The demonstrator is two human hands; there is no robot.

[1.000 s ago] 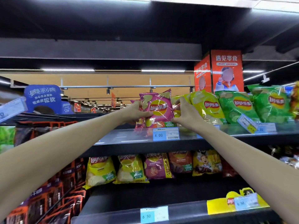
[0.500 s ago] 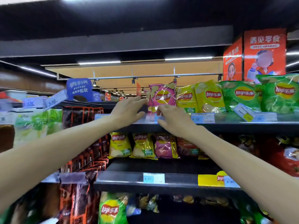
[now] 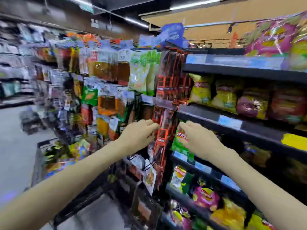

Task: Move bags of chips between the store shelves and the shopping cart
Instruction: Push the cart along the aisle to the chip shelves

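The view is blurred by motion. My left hand (image 3: 138,136) and my right hand (image 3: 197,140) hang in the air in front of the shelf end, fingers relaxed and holding nothing. A pink chip bag (image 3: 272,39) stands on the top shelf (image 3: 232,61) at the upper right, far above both hands. A black shopping cart (image 3: 43,163) with several chip bags in it stands low at the left, below my left forearm. More chip bags fill the shelves at the right, among them a green bag (image 3: 178,143) just behind my right hand.
A column of red-and-black packets (image 3: 167,100) hangs at the shelf end between my hands. Hanging snack packs (image 3: 106,83) cover the display at the left. Grey aisle floor (image 3: 15,146) opens at the far left. Blue price tags line the shelf edges.
Both hands have let go of the pink bag on the top shelf and dropped away. The view has swung down and left, bringing the cart into sight.
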